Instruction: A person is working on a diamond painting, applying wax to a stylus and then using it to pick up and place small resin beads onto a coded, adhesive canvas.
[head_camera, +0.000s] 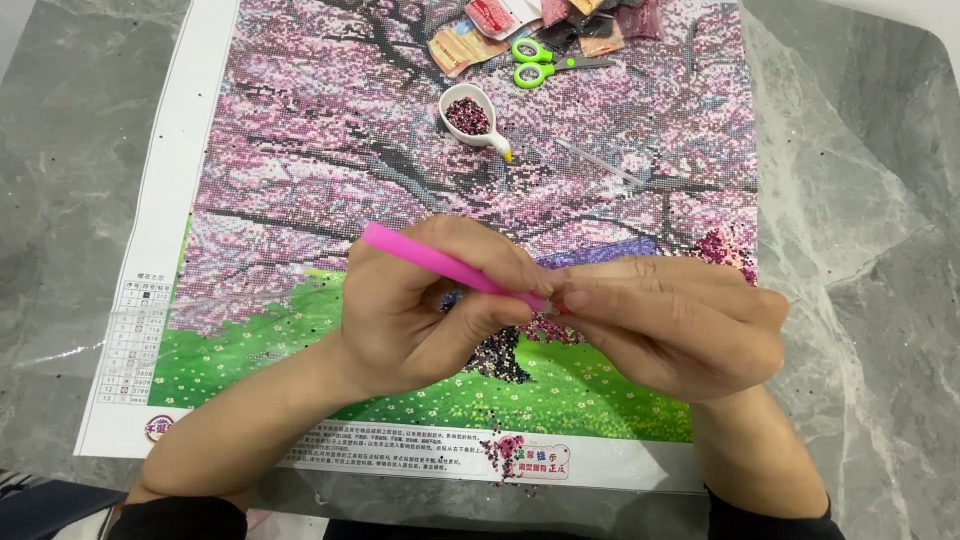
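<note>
- My left hand (415, 310) grips a pink pen (450, 268), its tip meeting my right hand (670, 325) fingers (600, 298).
- Both hover over a diamond-painting canvas (300, 150) of pink blossom trees on the grey marble desk (870, 200).
- Beyond lie a white bead tray (472, 112), green scissors (540, 62) and bead packets (560, 25).

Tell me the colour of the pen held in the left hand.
The pen is bright pink, seen in the head view, the only one.

One pink pen (440, 264) in the grip; beyond it, one scissors (540, 62), one white tray (474, 117), several bead bags (560, 25).
</note>
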